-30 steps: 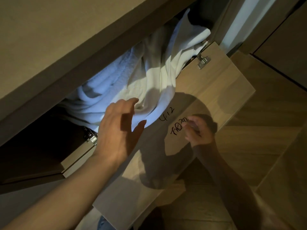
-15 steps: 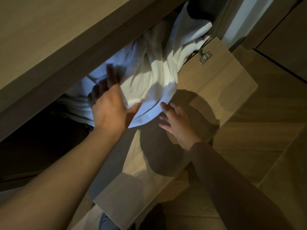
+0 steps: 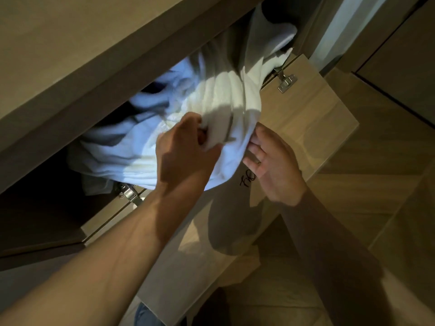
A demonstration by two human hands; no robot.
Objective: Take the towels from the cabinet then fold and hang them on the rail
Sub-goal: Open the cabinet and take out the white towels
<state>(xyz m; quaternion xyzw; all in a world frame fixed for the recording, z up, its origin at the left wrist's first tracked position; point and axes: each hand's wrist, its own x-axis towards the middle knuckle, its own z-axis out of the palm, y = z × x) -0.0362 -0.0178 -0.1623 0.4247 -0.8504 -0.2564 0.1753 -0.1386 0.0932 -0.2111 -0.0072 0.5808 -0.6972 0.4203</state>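
Head view, looking down into an open cabinet (image 3: 70,67). Your left hand (image 3: 186,149) has its fingers curled into a bunch of white towels (image 3: 226,100), gripping the cloth at the front of the shelf. Your right hand (image 3: 273,165) is palm up with its fingers straight and slightly spread, touching the heap's hanging edge over the lowered cabinet door (image 3: 317,128).

The task looks barely begun. The towels lie mostly inside the cabinet, nothing is folded, and no rail is in sight.

Count: two hands, one door, two metal hinges (image 3: 286,82). The towels form one crumpled heap, and you cannot tell how many there are.
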